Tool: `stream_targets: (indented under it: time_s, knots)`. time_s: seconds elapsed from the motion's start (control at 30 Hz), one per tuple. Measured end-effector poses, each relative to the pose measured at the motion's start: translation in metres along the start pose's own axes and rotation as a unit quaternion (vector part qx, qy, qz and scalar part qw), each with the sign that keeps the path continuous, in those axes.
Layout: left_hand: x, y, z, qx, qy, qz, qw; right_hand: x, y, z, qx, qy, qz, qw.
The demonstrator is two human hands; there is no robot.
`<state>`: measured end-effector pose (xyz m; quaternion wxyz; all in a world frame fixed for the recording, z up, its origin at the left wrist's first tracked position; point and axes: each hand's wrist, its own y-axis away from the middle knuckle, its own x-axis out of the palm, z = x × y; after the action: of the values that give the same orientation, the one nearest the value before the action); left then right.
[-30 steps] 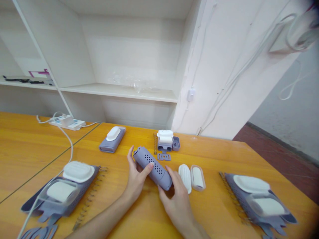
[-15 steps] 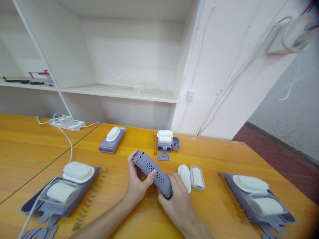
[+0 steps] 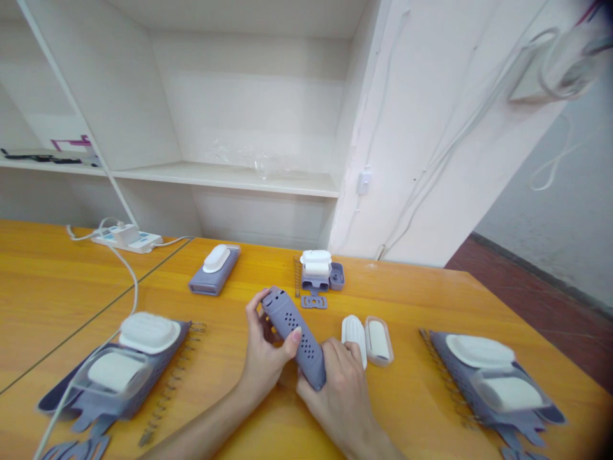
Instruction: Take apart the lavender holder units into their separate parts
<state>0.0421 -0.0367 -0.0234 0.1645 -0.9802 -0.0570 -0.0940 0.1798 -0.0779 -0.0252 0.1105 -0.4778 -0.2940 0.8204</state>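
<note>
Saw one camera, worn on person's head, set above and behind grip, facing forward and down. Left hand [image 3: 265, 354], right hand [image 3: 342, 390] and perforated case [image 3: 310, 361] showed near, just below view's middle. Bottom edge cut forearms [image 3: 211, 415]. Tabletop [image 3: 407, 415] spread around grip; shelving [image 3: 239, 185] stood beyond it, wall [image 3: 421, 83] beyond and right, floor [image 3: 502, 271] farthest right.

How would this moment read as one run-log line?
Left hand: holding perforated purple casing, thumb on its face | right hand: gripping its near end | beside: ribbed white piece, clear case holding white roll
</note>
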Motion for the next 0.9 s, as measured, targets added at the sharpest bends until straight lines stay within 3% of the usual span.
stream_targets:
  time_s: [0.47, 0.67, 0.9]
  knots:
    - [-0.002, 0.0, 0.004, 0.039, -0.053, -0.058, 0.996, -0.006, -0.012, -0.022, -0.037, -0.107, 0.109, 0.988]
    - [-0.005, 0.0, 0.005, 0.024, -0.037, -0.017, 0.999, -0.004, -0.01, -0.021, -0.044, -0.09, 0.085, 0.991]
    - [-0.004, 0.001, 0.009, 0.029, -0.034, -0.033, 0.998, -0.004, -0.011, -0.016, -0.055, -0.08, 0.052, 0.994]
